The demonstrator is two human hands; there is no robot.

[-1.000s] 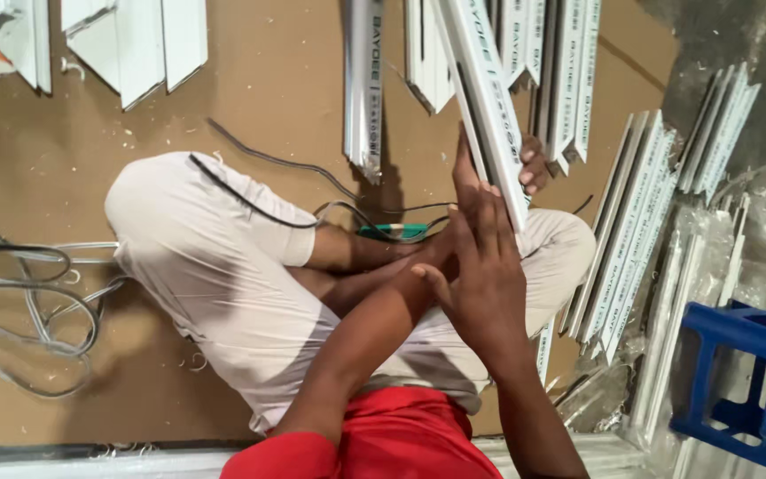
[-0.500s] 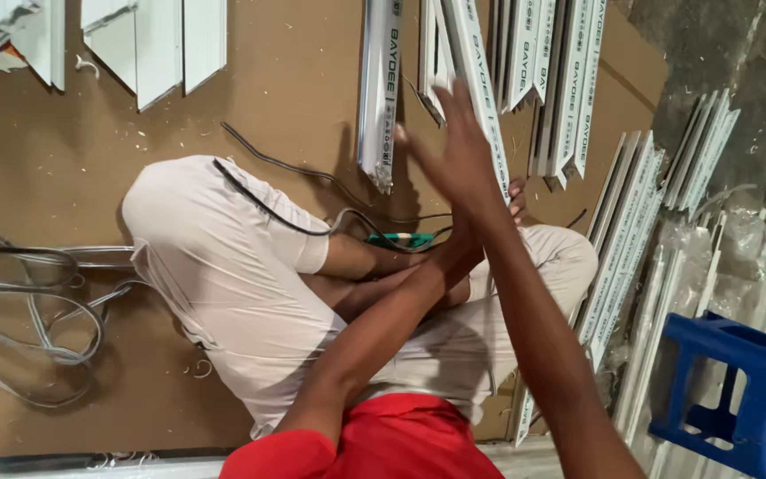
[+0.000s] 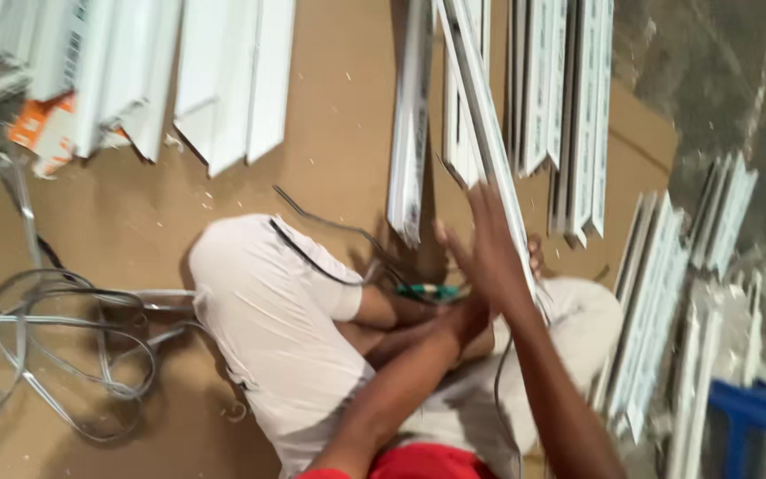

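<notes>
Clearly, in the head view, the right hand (image 3: 489, 253) is raised with the fingers spread against a long white plastic channel strip (image 3: 488, 142) that runs up and away over the brown board floor (image 3: 339, 115); it seems to press or grip the strip near its lower end, but motion blur hides whether the fingers close around it. The left hand (image 3: 465, 321) is low between the crossed legs in pale trousers (image 3: 277, 328), and I cannot tell if it is clenched or released, because the right forearm covers it; a small green tool (image 3: 429, 290) lies just beside it. I judge that the strip, held only at one end, could swing and knock the neighbouring row of white strips (image 3: 565, 115), or slip down on the bare foot. A thin dark cable (image 3: 330, 226) crosses the knee and could catch the arm. Open room is mostly on the left part of the floor, before the loops of grey cable (image 3: 55, 346); to the right, a stack of white strips (image 3: 658, 302) and a blue plastic crate (image 3: 755, 426) stand near, so there is little space there.
</notes>
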